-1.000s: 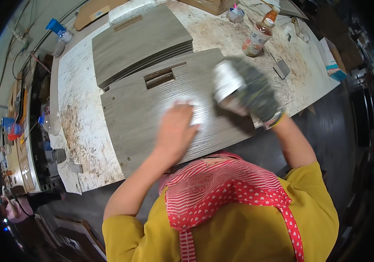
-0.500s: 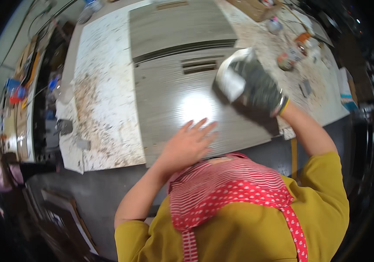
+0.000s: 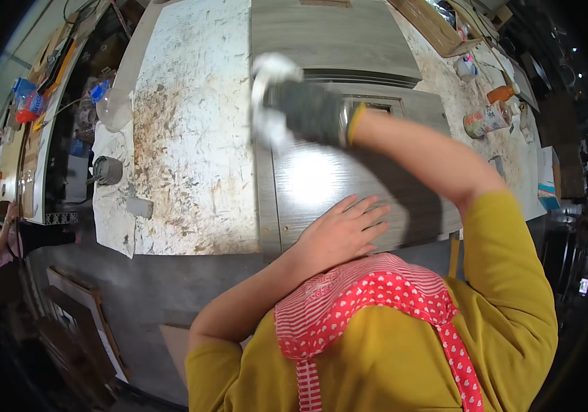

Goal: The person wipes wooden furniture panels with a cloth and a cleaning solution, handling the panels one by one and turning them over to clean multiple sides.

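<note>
The grey, wood-grained panel [image 3: 356, 172] lay flat along the near edge of the worktop [image 3: 198, 137]; a slot [image 3: 385, 108] toward its far side was partly hidden by the right forearm [image 3: 417, 147]. The dark-gloved right hand [image 3: 304, 111] appeared closed around a white cloth [image 3: 273, 129] at the panel's left end; blur left the exact grip and contact uncertain. The bare left hand [image 3: 342, 230] was unclenched, fingers spread, resting on the panel close to the worktop's near edge. Status, as judged: work on this panel was under way and not finished. Bright glare lay on its face, and treated and untreated areas could not be told apart. Beyond it, toward the worktop's far edge, lay a stack of similar panels [image 3: 332, 41]; whether these were done or outstanding could not be established.
</note>
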`<control>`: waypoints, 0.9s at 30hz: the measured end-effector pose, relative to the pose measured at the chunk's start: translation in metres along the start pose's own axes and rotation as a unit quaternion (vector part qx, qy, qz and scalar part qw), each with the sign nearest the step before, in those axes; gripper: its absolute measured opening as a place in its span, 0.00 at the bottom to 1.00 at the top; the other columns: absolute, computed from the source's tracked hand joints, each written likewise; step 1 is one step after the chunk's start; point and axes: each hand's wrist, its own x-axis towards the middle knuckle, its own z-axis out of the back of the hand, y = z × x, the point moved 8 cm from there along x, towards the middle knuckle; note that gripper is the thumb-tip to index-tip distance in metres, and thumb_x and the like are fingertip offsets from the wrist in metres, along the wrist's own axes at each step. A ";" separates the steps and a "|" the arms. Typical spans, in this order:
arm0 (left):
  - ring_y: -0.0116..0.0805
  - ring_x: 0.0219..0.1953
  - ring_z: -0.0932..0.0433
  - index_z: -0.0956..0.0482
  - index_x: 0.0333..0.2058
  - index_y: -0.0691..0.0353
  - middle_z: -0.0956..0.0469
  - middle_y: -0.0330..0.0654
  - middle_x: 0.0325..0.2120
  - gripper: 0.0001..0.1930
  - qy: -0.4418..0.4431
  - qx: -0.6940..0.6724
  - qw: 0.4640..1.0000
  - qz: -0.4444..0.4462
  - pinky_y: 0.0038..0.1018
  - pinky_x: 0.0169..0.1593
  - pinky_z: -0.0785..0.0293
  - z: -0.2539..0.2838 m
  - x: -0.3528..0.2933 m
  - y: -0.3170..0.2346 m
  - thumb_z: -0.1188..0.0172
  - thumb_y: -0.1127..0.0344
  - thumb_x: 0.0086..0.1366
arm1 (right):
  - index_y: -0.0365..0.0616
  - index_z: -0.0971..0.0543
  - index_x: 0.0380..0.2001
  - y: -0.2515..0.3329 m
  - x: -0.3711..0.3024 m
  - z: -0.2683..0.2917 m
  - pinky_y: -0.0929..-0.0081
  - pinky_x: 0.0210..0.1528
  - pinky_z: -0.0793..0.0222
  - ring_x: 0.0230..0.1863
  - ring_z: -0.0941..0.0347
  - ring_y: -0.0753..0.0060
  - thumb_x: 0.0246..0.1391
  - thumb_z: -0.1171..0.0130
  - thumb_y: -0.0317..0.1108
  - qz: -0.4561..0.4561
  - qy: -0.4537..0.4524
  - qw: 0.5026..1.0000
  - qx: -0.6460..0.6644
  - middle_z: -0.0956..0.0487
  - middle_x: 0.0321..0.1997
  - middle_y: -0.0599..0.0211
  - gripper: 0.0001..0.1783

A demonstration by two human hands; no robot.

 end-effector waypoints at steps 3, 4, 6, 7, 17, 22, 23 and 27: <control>0.37 0.59 0.44 0.32 0.49 0.53 0.41 0.38 0.56 0.22 0.004 0.009 1.000 -0.004 0.38 0.59 0.46 -0.006 -0.003 0.007 0.47 0.53 0.56 | 0.45 0.26 0.21 -0.039 0.042 0.010 0.64 0.35 0.34 0.28 0.28 0.57 0.46 0.51 0.40 -0.039 0.060 0.984 -0.161 0.25 0.22 0.56 0.11; 0.36 0.59 0.44 0.32 0.49 0.52 0.41 0.38 0.56 0.22 0.003 0.004 1.000 -0.002 0.38 0.59 0.45 -0.010 -0.005 0.011 0.48 0.53 0.56 | 0.46 0.26 0.21 -0.012 0.046 0.013 0.65 0.35 0.35 0.26 0.28 0.56 0.46 0.52 0.41 -0.017 0.032 0.991 -0.131 0.26 0.22 0.56 0.12; 0.37 0.59 0.44 0.33 0.49 0.52 0.41 0.38 0.56 0.22 0.003 0.009 1.000 0.004 0.38 0.58 0.45 -0.011 -0.009 0.009 0.48 0.52 0.56 | 0.44 0.27 0.20 0.053 0.029 -0.002 0.69 0.31 0.36 0.27 0.29 0.58 0.45 0.51 0.39 0.019 0.139 0.987 -0.083 0.27 0.21 0.54 0.10; 0.37 0.59 0.44 0.33 0.49 0.52 0.41 0.38 0.56 0.23 0.007 0.014 1.000 0.003 0.38 0.58 0.45 -0.012 -0.006 0.010 0.48 0.51 0.56 | 0.44 0.27 0.20 0.045 0.025 -0.006 0.69 0.31 0.36 0.27 0.29 0.58 0.45 0.51 0.39 0.014 0.138 0.986 -0.089 0.27 0.21 0.54 0.10; 0.39 0.58 0.43 0.34 0.50 0.51 0.42 0.37 0.57 0.25 0.021 -0.018 0.999 0.019 0.39 0.57 0.44 -0.013 -0.006 0.010 0.47 0.49 0.55 | 0.43 0.26 0.34 0.031 0.025 -0.019 0.62 0.45 0.36 0.39 0.29 0.60 0.45 0.50 0.33 -0.112 0.273 0.944 -0.147 0.27 0.37 0.56 0.12; 0.39 0.58 0.42 0.34 0.51 0.49 0.42 0.34 0.57 0.26 0.058 0.031 0.996 0.065 0.41 0.57 0.45 -0.006 0.010 0.002 0.46 0.48 0.54 | 0.46 0.27 0.40 -0.115 -0.115 0.082 0.62 0.41 0.33 0.37 0.29 0.57 0.41 0.46 0.38 -0.133 -0.111 0.975 -0.136 0.25 0.34 0.59 0.19; 0.39 0.58 0.42 0.34 0.51 0.49 0.42 0.34 0.57 0.26 0.063 0.033 0.996 0.052 0.41 0.57 0.45 -0.006 0.014 -0.001 0.46 0.48 0.54 | 0.46 0.26 0.37 -0.146 -0.147 0.095 0.64 0.34 0.29 0.30 0.27 0.57 0.42 0.45 0.39 -0.087 -0.102 0.980 -0.148 0.25 0.30 0.57 0.17; 0.40 0.58 0.43 0.34 0.52 0.48 0.41 0.35 0.57 0.26 0.065 0.047 0.993 0.083 0.41 0.57 0.46 -0.005 0.011 0.008 0.45 0.50 0.54 | 0.44 0.29 0.24 -0.080 -0.112 0.127 0.63 0.37 0.32 0.30 0.27 0.54 0.41 0.48 0.38 -0.276 -0.017 0.935 -0.223 0.25 0.28 0.55 0.09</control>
